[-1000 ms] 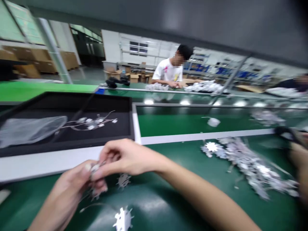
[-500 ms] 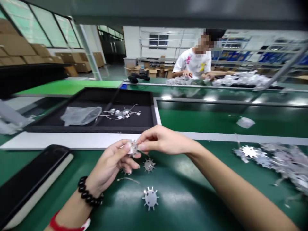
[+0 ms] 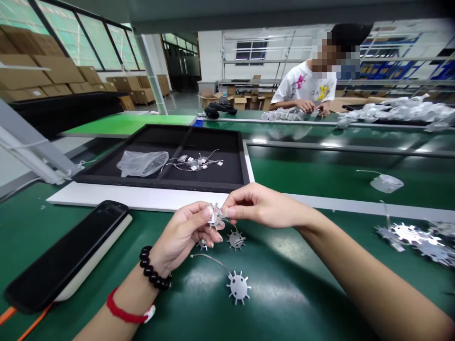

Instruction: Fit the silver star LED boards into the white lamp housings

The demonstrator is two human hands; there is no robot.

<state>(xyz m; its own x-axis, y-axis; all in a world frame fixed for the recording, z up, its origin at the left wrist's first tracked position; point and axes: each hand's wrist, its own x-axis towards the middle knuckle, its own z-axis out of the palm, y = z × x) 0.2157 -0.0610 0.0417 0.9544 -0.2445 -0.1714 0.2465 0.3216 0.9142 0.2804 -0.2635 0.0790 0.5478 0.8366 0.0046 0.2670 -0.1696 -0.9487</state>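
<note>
My left hand (image 3: 183, 234) and my right hand (image 3: 261, 206) meet above the green bench and both pinch one small silver spiked disc (image 3: 215, 217) between their fingertips. Thin wires hang from it. Just below lie another small spiked disc (image 3: 236, 239) and a larger one (image 3: 238, 287) with a wire running off to the left. A tiny piece (image 3: 203, 244) sits under my left fingers.
A black phone (image 3: 67, 255) on a white slab lies at the left. A black tray (image 3: 234, 182) behind holds a plastic bag (image 3: 142, 163) and wired parts (image 3: 195, 162). A heap of spiked discs (image 3: 414, 235) lies at the right. A person (image 3: 307, 87) works across the belt.
The view has swung left and steadied. My hands stayed joined on the small disc. The heap slid to the right edge and the phone came into view.
</note>
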